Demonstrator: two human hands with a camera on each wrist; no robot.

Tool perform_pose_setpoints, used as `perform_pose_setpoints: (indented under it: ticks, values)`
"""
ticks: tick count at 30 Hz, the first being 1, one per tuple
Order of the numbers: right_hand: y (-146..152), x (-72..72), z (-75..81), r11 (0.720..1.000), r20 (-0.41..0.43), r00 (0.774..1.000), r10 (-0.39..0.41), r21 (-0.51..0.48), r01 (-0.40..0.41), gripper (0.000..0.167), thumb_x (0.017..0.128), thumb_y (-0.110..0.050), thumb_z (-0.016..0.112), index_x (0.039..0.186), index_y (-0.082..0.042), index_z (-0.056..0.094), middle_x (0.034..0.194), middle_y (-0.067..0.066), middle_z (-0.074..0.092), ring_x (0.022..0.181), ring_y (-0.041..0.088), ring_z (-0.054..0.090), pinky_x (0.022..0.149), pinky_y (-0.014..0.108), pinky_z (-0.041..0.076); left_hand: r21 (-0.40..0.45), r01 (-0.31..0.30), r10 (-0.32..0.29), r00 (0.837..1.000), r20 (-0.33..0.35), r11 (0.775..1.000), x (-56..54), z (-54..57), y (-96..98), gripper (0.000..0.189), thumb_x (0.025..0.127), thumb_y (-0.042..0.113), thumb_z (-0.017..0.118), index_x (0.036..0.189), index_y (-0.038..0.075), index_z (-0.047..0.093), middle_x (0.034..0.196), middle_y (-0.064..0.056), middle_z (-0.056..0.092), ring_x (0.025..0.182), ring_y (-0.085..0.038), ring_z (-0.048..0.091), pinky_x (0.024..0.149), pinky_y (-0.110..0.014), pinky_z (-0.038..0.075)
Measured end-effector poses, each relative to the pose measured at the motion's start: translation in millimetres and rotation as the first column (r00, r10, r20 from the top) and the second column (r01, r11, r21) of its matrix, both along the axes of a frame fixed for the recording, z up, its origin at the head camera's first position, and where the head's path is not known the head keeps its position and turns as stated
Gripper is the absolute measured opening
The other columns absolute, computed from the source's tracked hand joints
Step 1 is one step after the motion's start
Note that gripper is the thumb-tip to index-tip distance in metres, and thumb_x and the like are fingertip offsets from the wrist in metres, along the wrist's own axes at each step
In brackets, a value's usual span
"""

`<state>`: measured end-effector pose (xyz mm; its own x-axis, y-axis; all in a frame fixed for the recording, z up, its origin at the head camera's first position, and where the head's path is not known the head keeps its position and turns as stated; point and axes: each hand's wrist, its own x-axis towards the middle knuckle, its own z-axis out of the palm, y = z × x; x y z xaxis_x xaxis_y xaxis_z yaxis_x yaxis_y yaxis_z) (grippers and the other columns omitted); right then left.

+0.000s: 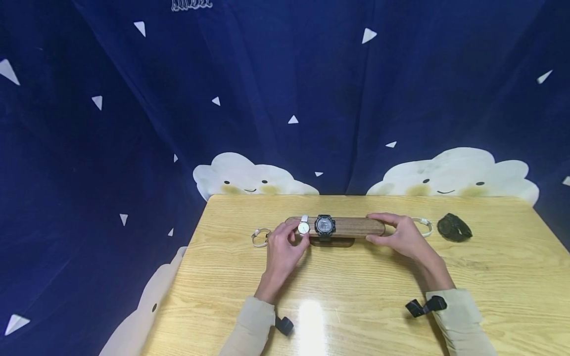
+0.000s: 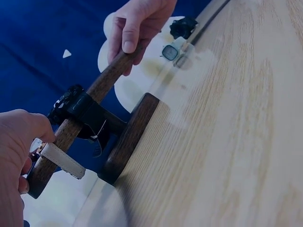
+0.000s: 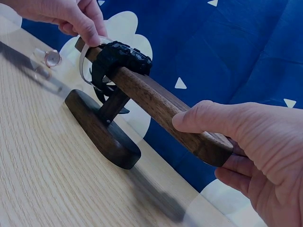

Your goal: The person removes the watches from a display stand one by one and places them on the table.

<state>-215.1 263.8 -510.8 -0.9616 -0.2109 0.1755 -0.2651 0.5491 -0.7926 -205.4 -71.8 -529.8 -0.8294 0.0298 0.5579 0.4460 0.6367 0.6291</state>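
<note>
A dark wooden T-shaped watch stand (image 1: 356, 226) is upright on the table, its oval base (image 3: 106, 135) below the crossbar. My left hand (image 1: 282, 247) pinches a white-strapped watch (image 1: 304, 228) near the bar's left end. The strap (image 2: 63, 160) hangs down beside the bar in the left wrist view. Close to it, a chunky black watch (image 1: 325, 225) is wrapped around the bar near the post. My right hand (image 1: 403, 237) grips the bar's right end, thumb on one side and fingers on the other.
On the wooden table (image 1: 356, 287), a light-banded watch (image 1: 260, 238) lies left of the stand. To the right lie a pale-strapped watch (image 1: 426, 226) and a black watch (image 1: 453, 228). A blue curtain (image 1: 267, 99) hangs behind the table's back edge.
</note>
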Motion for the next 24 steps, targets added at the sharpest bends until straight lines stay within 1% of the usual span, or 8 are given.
perform_pose_setpoints:
  ticks: [6,11,13,15,18,19,21,24]
  values:
    - [-0.4,-0.2,-1.2,1.000,-0.002,1.000,-0.009,0.011,0.009,0.054,0.082,-0.028,0.092,0.130,-0.013,0.074,0.132,0.011,0.072,0.128,0.034,0.061,0.100,0.031,0.051,-0.004,-0.004,0.004,1.000,-0.020,1.000,-1.7,-2.4,-1.9,0.038,0.081,0.016,0.086,0.115,0.001,0.078,0.072,-0.008,0.066,0.063,-0.009,0.052,0.059,-0.021,0.046]
    - [-0.9,-0.4,-1.0,1.000,-0.002,1.000,-0.012,0.014,0.012,0.054,0.081,-0.028,0.092,0.130,-0.014,0.074,0.132,0.011,0.072,0.128,0.034,0.061,0.097,0.019,0.048,0.006,0.001,-0.001,1.000,-0.002,1.000,-0.7,-1.1,-3.8,0.038,0.082,0.016,0.085,0.115,0.000,0.077,0.072,-0.009,0.065,0.063,-0.010,0.052,0.058,-0.020,0.046]
    - [-1.0,-0.5,-0.7,1.000,0.000,1.000,-0.010,0.010,0.010,0.054,0.082,-0.028,0.092,0.130,-0.014,0.074,0.132,0.011,0.072,0.129,0.034,0.060,0.099,0.024,0.050,0.012,-0.002,0.002,1.000,0.005,1.000,-0.7,-0.9,-4.4,0.038,0.082,0.016,0.085,0.116,0.000,0.077,0.072,-0.009,0.065,0.063,-0.011,0.052,0.057,-0.020,0.046]
    - [-1.4,-0.3,-0.2,1.000,0.000,1.000,-0.006,0.002,0.006,0.053,0.082,-0.028,0.092,0.130,-0.013,0.074,0.132,0.012,0.072,0.129,0.036,0.060,0.103,0.036,0.051,0.019,-0.005,0.004,1.000,0.010,1.000,-0.8,-0.9,-5.1,0.038,0.082,0.016,0.085,0.116,0.000,0.077,0.072,-0.010,0.064,0.063,-0.012,0.052,0.056,-0.019,0.046]
    - [-1.8,-0.3,0.4,1.000,0.003,1.000,0.000,-0.003,0.000,0.054,0.082,-0.027,0.092,0.130,-0.012,0.074,0.132,0.013,0.072,0.129,0.037,0.060,0.106,0.052,0.050,0.024,-0.010,0.010,1.000,0.015,1.000,-1.4,-1.5,-5.9,0.038,0.081,0.017,0.085,0.115,0.001,0.078,0.071,-0.010,0.064,0.062,-0.011,0.051,0.053,-0.018,0.044]
    - [-1.9,-0.3,0.4,1.000,0.003,1.000,-0.002,0.000,0.002,0.054,0.082,-0.028,0.092,0.130,-0.012,0.074,0.132,0.013,0.072,0.130,0.037,0.060,0.106,0.050,0.050,0.028,-0.009,0.009,1.000,0.018,1.000,-1.5,-1.5,-6.2,0.038,0.081,0.017,0.085,0.115,0.000,0.078,0.071,-0.010,0.064,0.062,-0.011,0.051,0.052,-0.018,0.044]
    - [-1.6,-0.5,-0.3,1.000,0.005,1.000,-0.002,0.005,0.002,0.054,0.081,-0.028,0.092,0.130,-0.013,0.074,0.133,0.012,0.071,0.130,0.036,0.060,0.104,0.037,0.052,0.033,-0.013,0.012,1.000,0.027,0.999,-1.9,-1.4,-6.5,0.038,0.080,0.016,0.085,0.114,0.000,0.078,0.070,-0.009,0.063,0.061,-0.009,0.049,0.051,-0.017,0.044]
    - [-0.9,-1.0,-1.7,1.000,0.006,1.000,-0.004,0.009,0.004,0.055,0.081,-0.028,0.093,0.131,-0.014,0.074,0.134,0.011,0.071,0.130,0.034,0.060,0.097,0.015,0.047,0.045,-0.017,0.015,0.999,0.038,0.999,-2.3,-1.0,-7.2,0.038,0.079,0.015,0.085,0.113,0.000,0.078,0.070,-0.008,0.063,0.061,-0.007,0.048,0.050,-0.017,0.044]
